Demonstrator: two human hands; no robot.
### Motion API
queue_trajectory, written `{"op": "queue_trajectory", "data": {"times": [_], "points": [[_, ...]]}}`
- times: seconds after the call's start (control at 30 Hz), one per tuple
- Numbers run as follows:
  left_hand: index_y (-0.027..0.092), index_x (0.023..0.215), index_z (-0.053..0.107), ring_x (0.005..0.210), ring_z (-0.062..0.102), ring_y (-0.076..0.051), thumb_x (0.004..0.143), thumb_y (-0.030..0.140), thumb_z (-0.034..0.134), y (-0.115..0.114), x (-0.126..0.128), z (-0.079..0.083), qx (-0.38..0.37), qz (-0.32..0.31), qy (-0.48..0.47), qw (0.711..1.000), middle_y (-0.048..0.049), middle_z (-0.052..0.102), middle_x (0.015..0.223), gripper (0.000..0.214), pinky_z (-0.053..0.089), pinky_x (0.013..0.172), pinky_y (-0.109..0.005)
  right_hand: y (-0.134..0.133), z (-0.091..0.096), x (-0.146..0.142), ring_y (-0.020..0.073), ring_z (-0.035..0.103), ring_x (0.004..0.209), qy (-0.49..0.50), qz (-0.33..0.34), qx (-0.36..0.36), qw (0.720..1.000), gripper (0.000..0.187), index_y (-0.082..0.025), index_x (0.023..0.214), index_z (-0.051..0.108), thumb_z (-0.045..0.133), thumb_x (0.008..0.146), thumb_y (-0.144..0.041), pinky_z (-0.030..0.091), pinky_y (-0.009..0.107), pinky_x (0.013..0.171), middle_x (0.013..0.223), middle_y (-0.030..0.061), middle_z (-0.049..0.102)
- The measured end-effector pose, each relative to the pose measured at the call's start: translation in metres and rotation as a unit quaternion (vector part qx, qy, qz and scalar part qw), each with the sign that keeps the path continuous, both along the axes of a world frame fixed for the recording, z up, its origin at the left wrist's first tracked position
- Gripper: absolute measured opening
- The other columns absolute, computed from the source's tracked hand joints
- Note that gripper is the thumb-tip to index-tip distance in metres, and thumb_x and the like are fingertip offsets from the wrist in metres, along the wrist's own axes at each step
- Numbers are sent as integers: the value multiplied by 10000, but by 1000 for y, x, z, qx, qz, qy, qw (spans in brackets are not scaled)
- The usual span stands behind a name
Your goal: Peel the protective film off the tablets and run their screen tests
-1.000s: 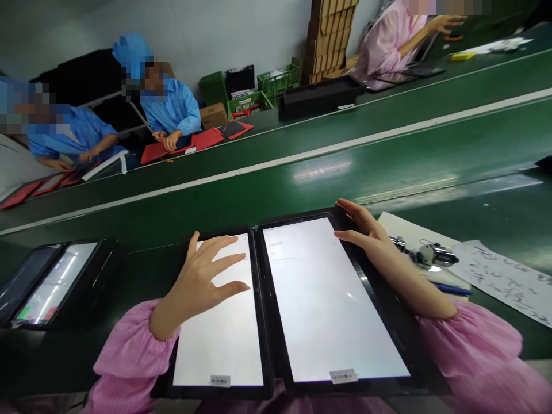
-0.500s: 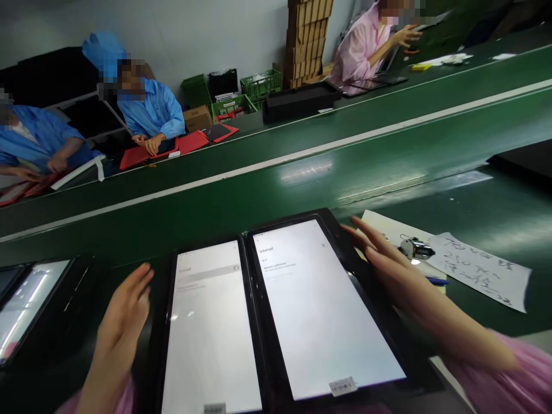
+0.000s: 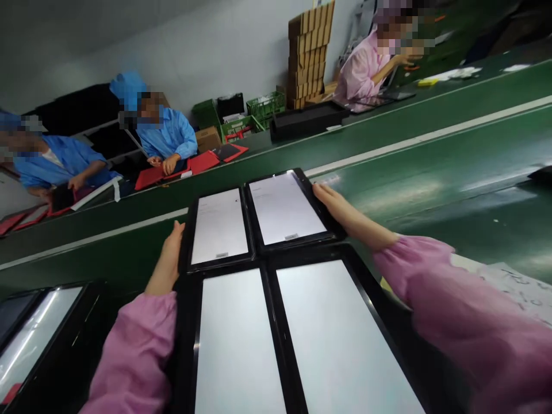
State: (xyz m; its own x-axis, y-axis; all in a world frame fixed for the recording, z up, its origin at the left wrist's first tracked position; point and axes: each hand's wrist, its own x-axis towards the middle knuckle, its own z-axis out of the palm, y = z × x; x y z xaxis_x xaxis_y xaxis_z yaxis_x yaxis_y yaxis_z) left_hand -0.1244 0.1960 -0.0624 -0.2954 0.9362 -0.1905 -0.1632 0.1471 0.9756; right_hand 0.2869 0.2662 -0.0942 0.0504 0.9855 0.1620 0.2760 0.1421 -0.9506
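Two black-framed tablets with lit white screens, a left tablet [image 3: 221, 227] and a right tablet [image 3: 287, 208], lie side by side between my hands. My left hand [image 3: 167, 259] grips the outer edge of the left one, its fingers partly hidden behind the frame. On the opposite side, my right hand [image 3: 345, 214] clasps the right one's outer edge. Closer to me, a second pair shows blank white screens: a lower left tablet [image 3: 237, 339] and a lower right tablet [image 3: 345, 333]. The held pair's near edges border this lower pair; I cannot tell whether they touch.
More dark-framed tablets [image 3: 43, 333] lie at left. Handwritten paper [image 3: 517, 287] is at right, partly behind my sleeve. A green conveyor [image 3: 431, 155] with a pale rail crosses ahead. Beyond it, people in blue [image 3: 168, 135] and pink [image 3: 362, 72] sit near red covers [image 3: 204, 163] and stacked cartons [image 3: 308, 57].
My hands have closed on the sides of the upper two tablets and moved them forward, away from me. Another pair with white screens has come into view underneath. The camera view has tilted up slightly.
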Motion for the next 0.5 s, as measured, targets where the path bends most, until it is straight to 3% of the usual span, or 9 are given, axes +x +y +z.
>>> {"op": "queue_trajectory", "data": {"times": [0.1, 0.17, 0.23, 0.3, 0.37, 0.5], "points": [[106, 1119, 730, 1073, 762, -294, 1001, 596, 648, 63, 8, -32, 0, 1, 1, 1000, -133, 785, 1066, 511, 625, 968, -432, 52, -25, -10, 315, 571, 1387, -46, -27, 4, 999, 511, -204, 1463, 586, 554, 1087, -548, 460, 589, 1182, 1542, 152, 553], [112, 1130, 720, 1154, 731, -288, 1020, 526, 653, 85, 6, -56, 9, 9, 8, 1000, -143, 761, 1186, 433, 585, 1045, -499, 72, -42, -12, 308, 604, 1316, -91, -31, 14, 995, 457, -191, 1419, 607, 633, 1064, -478, 510, 577, 1119, 1483, 145, 579], [143, 1203, 702, 1336, 635, -288, 1020, 488, 663, 92, 1, -74, 31, 29, 20, 999, -146, 683, 1395, 392, 489, 1165, -545, 85, -55, -9, 296, 609, 1291, -141, -23, 27, 989, 400, -203, 1378, 632, 653, 1057, -441, 518, 557, 1108, 1449, 130, 596], [202, 1265, 693, 1505, 482, -280, 987, 508, 701, 87, -8, -81, 59, 39, 34, 997, -116, 567, 1573, 414, 374, 1264, -502, 98, -61, -5, 294, 597, 1307, -192, -1, 42, 980, 363, -206, 1349, 650, 651, 1059, -424, 496, 562, 1131, 1439, 123, 604], [232, 1255, 715, 1524, 463, -294, 920, 616, 737, 72, -16, -80, 71, 15, 42, 996, -103, 566, 1586, 510, 365, 1268, -450, 110, -62, 0, 301, 576, 1338, -237, 25, 55, 970, 353, -203, 1335, 660, 657, 1056, -418, 467, 577, 1157, 1446, 121, 603], [148, 1081, 799, 1086, 749, -362, 798, 888, 648, 15, -22, -74, 32, -86, 53, 994, -185, 796, 1127, 806, 564, 1035, -490, 126, -61, 1, 319, 541, 1379, -298, 26, 56, 953, 364, -201, 1338, 659, 681, 1040, -408, 449, 597, 1168, 1499, 124, 564]]}}
